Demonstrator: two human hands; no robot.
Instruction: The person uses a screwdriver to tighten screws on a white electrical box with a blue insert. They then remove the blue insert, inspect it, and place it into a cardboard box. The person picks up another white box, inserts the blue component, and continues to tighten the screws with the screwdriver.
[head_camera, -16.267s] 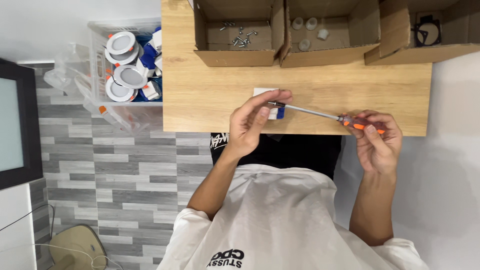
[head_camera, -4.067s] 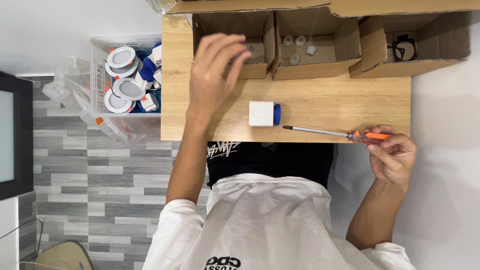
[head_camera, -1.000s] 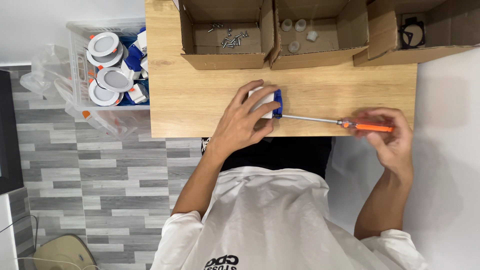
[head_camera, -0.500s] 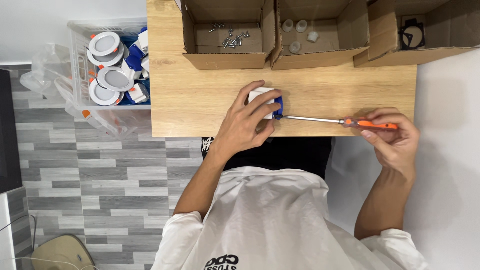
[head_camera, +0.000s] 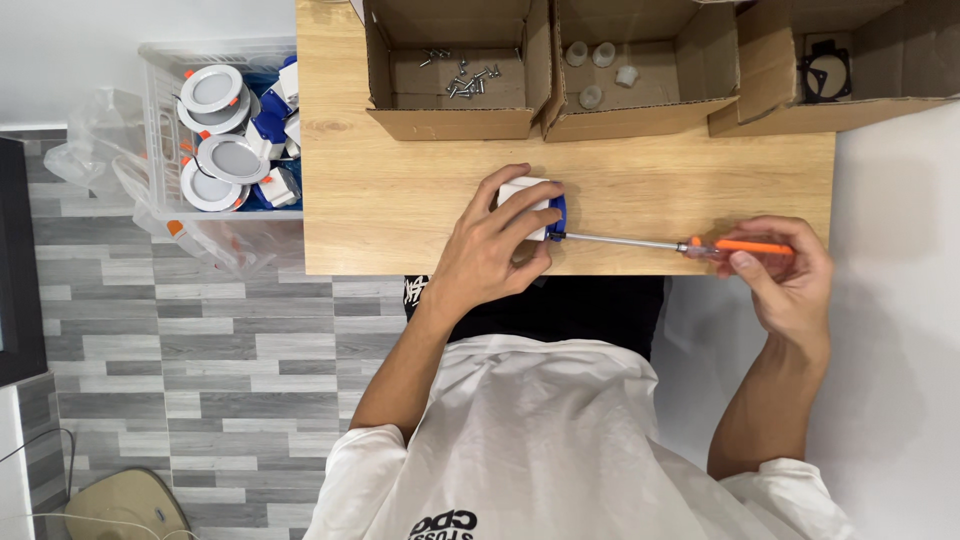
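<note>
**Driving a screw into the small white-and-blue box**

Holding is done by the left hand (head_camera: 495, 250), closed over the box (head_camera: 530, 205) near the wooden table's (head_camera: 400, 200) front edge. The orange-handled screwdriver (head_camera: 680, 243) is gripped by the right hand (head_camera: 790, 285), tip at the box's blue side. Judged: fastening under way; steady alignment is called for.

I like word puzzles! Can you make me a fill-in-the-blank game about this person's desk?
1. The right hand holds a screwdriver with an ____ handle.
2. The left hand grips a small white and ____ box.
3. The left cardboard box contains loose ____.
4. The round lights sit in a clear plastic ____ beside the wooden table.

Missing words: orange, blue, screws, bin
</note>
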